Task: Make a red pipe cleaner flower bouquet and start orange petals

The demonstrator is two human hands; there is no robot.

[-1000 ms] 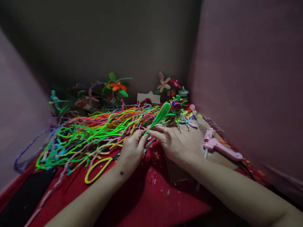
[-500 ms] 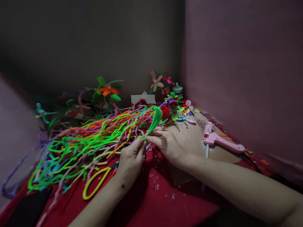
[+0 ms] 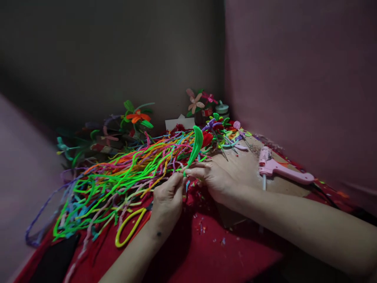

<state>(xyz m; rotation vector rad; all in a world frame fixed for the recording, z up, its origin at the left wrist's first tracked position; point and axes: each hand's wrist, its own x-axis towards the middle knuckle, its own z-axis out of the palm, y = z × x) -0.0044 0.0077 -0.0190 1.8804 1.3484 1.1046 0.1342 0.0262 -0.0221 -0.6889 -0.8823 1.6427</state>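
Observation:
A green pipe-cleaner leaf (image 3: 196, 144) stands upright between my two hands, its narrow stem end pinched at the bottom. My left hand (image 3: 169, 198) is closed, thumb and forefinger gripping the stem from below. From the right, my right hand (image 3: 213, 179) pinches the leaf's base with thumb and fingertips, just above the left fingers. Behind and to the left spreads a large tangle of coloured pipe cleaners (image 3: 141, 165). Close by my left wrist lie scissors with a yellow handle loop (image 3: 129, 230), their blades partly hidden.
A pink glue gun (image 3: 287, 171) rests on a cardboard sheet (image 3: 246, 165) at the right. Finished pipe-cleaner flowers (image 3: 138, 116) stand along the back wall, near a lidded jar (image 3: 222, 109). Scraps litter the red cloth (image 3: 218, 259). A black flat object (image 3: 55, 259) lies front left.
The view has shifted slightly, so most things sit a little further right. Both hands keep their pinch on the leaf, which now points more upright.

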